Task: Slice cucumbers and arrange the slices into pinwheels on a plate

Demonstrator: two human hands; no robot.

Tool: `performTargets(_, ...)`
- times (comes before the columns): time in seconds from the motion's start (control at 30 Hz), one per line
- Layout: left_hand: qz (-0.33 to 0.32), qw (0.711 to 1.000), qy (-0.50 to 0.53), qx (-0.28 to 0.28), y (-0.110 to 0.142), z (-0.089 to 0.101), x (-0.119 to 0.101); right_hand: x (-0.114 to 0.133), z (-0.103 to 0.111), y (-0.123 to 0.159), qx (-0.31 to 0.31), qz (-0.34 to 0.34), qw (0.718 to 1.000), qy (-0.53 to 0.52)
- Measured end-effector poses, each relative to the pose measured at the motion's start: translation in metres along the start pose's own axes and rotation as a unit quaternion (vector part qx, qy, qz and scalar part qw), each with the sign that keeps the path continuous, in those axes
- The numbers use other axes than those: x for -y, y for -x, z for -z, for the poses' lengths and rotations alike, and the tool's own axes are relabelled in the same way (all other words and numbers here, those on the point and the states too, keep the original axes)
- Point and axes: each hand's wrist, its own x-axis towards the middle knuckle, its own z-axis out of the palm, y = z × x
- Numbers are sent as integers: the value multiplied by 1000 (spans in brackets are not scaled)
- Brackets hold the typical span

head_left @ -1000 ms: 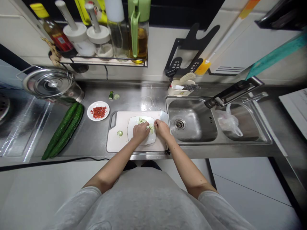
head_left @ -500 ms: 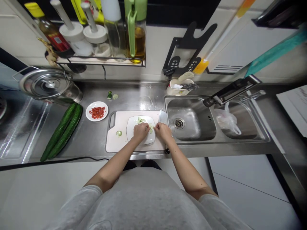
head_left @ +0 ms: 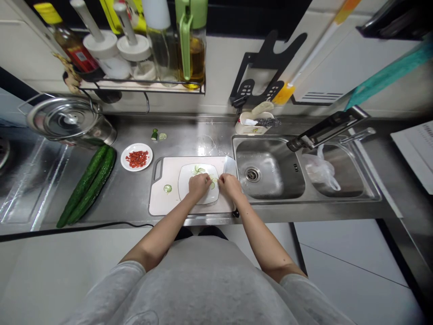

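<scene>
A white square plate (head_left: 186, 192) rests on the pale cutting board (head_left: 160, 201). Thin curved cucumber slices (head_left: 199, 169) lie along the plate's far side. Over its right half, the fingers of my left hand (head_left: 199, 186) are pinched at a thin cucumber slice (head_left: 214, 181). My right hand (head_left: 230, 186) pinches at the slice's other side, by the plate's right rim; its fingertips are small and partly hidden. A kitchen knife (head_left: 230, 164) lies on the board's right edge, partly under my right hand. One more round cucumber piece (head_left: 168, 188) sits on the board, left of the plate.
Left of the board are a small plate (head_left: 124, 163) of chopped red pieces (head_left: 137, 159) and two whole cucumbers (head_left: 89, 185). Cucumber ends (head_left: 154, 134) lie behind. A lidded steel pot (head_left: 71, 122) stands back left. The sink (head_left: 270, 180) is at right, under a faucet (head_left: 324, 128).
Almost nothing differs. Both hands stay pinched over the plate's right side, with only a very slight shift of the fingers.
</scene>
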Motion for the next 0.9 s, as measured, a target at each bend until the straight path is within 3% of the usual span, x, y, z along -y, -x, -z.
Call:
performTargets(0.67, 10, 1000, 2, -3, -1, -2, -3, 2, 1, 2, 0, -4, 1000, 1)
performTargets(0.9, 3, 999, 15, -36, 5, -4, -2, 0, 5, 5, -60, -21, 997, -43)
